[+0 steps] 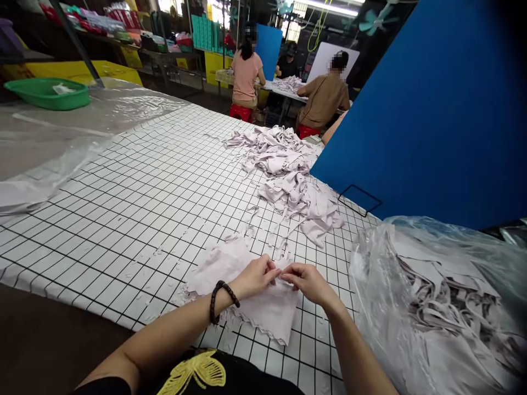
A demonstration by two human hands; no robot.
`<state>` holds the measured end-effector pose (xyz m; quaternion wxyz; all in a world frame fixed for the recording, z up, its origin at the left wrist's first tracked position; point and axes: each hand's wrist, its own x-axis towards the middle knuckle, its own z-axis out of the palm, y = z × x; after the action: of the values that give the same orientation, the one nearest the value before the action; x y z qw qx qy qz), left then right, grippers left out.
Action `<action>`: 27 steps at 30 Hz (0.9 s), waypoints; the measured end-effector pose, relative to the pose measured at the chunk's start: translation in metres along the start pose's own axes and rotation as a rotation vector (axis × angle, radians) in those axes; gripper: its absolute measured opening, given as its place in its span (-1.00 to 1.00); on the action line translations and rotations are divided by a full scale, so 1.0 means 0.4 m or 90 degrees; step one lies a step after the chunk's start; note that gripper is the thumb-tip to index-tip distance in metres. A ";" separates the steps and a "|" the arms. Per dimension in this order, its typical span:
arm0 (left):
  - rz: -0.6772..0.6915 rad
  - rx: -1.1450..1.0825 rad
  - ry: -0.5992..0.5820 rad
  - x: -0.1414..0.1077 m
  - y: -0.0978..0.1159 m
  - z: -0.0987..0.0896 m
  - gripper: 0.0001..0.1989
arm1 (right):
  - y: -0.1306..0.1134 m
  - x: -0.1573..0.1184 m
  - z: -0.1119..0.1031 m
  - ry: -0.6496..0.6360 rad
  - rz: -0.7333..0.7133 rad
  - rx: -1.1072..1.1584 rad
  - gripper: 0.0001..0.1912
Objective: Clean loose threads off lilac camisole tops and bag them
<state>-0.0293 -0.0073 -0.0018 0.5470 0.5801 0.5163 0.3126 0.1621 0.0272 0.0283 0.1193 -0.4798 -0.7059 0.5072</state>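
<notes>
A pale pink fabric piece (pixel 263 312) with a scalloped lower edge and thin straps lies flat on the grid-patterned table cover (pixel 135 219). Over its upper right part, my left hand (pixel 260 274) and my right hand (pixel 303 280) meet fingertip to fingertip. Both are closed in a pinch on the fabric at the base of a strap; the exact bit between the fingers is too small to make out. A dark beaded bracelet (pixel 214 302) circles my left wrist. Small fabric scraps (pixel 144 288) are scattered around the piece.
A heap of similar fabric pieces (pixel 284 159) stretches away ahead. At right, a clear plastic bag (pixel 370 285) holds more of them, below a blue panel (pixel 432 120). A green basket (pixel 45 94) stands far left. Several people sit working beyond the table.
</notes>
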 end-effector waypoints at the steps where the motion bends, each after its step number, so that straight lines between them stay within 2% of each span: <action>1: 0.047 0.087 0.043 -0.008 -0.002 -0.006 -0.73 | 0.013 0.007 0.001 0.027 0.011 0.011 -0.77; 4: 0.118 0.324 0.121 -0.028 -0.013 -0.017 -0.72 | 0.040 0.020 0.009 0.083 0.020 0.005 -0.78; 8: 0.078 0.450 0.126 -0.034 -0.027 -0.018 -0.70 | 0.045 0.030 0.033 0.088 0.051 0.011 -0.78; 12: 0.056 0.479 0.129 -0.028 -0.030 -0.028 -0.68 | 0.028 0.042 0.057 0.081 0.046 0.017 -0.75; 19: 0.044 0.478 0.107 -0.023 -0.047 -0.042 -0.74 | -0.011 0.072 0.099 0.082 -0.009 -0.064 -0.78; 27: 0.054 0.482 0.110 -0.018 -0.059 -0.039 -0.77 | -0.032 0.076 0.100 0.057 -0.036 -0.138 -0.83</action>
<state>-0.0517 -0.0123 -0.0196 0.2353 0.7332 0.6149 0.1700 0.1132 0.0273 0.0112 0.1123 -0.4916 -0.7639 0.4027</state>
